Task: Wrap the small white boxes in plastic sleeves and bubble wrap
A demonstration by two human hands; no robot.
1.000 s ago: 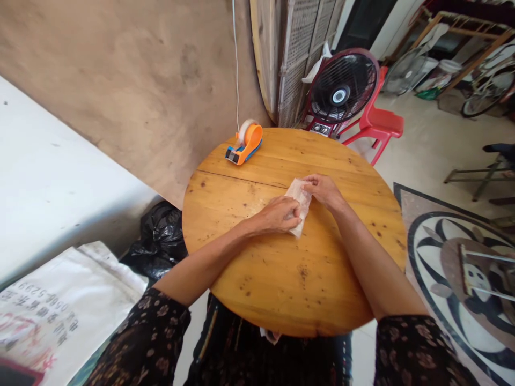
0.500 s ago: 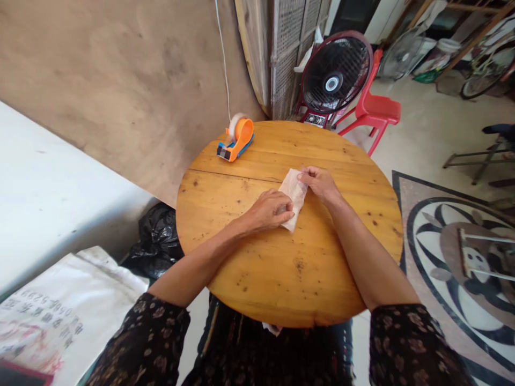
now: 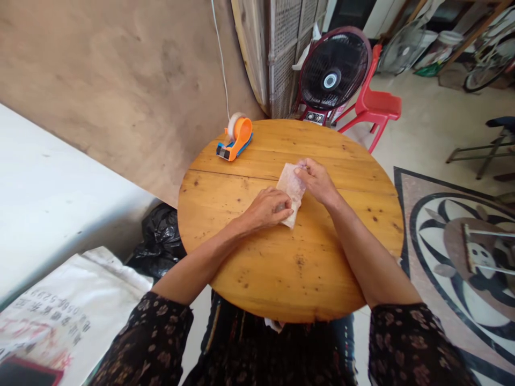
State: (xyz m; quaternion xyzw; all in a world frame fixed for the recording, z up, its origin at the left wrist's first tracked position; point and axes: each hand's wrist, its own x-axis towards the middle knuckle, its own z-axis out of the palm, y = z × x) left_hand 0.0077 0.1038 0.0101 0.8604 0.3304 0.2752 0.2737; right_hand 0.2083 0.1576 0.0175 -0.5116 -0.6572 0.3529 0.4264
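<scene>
A small whitish, crinkled rectangular packet (image 3: pixel 290 181), wrapped in what looks like bubble wrap, lies at a slant near the middle of the round wooden table (image 3: pixel 273 273). My right hand (image 3: pixel 316 181) pinches its upper right corner between thumb and fingers. Over its lower left side rests my left hand (image 3: pixel 267 208), fingers curled and thumb pressing near the bottom end. The fingers of that hand hide part of the packet, and whatever is inside it cannot be made out.
An orange and blue tape dispenser (image 3: pixel 238 139) with a roll of tape stands at the table's far left edge. Beyond the table are a floor fan (image 3: pixel 336 69) and a red chair (image 3: pixel 378 103). Black plastic bags (image 3: pixel 159 238) and a white printed sack (image 3: pixel 76 305) lie to the left.
My right hand has shifted slightly up and left with the packet's upper corner, and more of its surface lies spread between my hands. My left hand has barely moved.
</scene>
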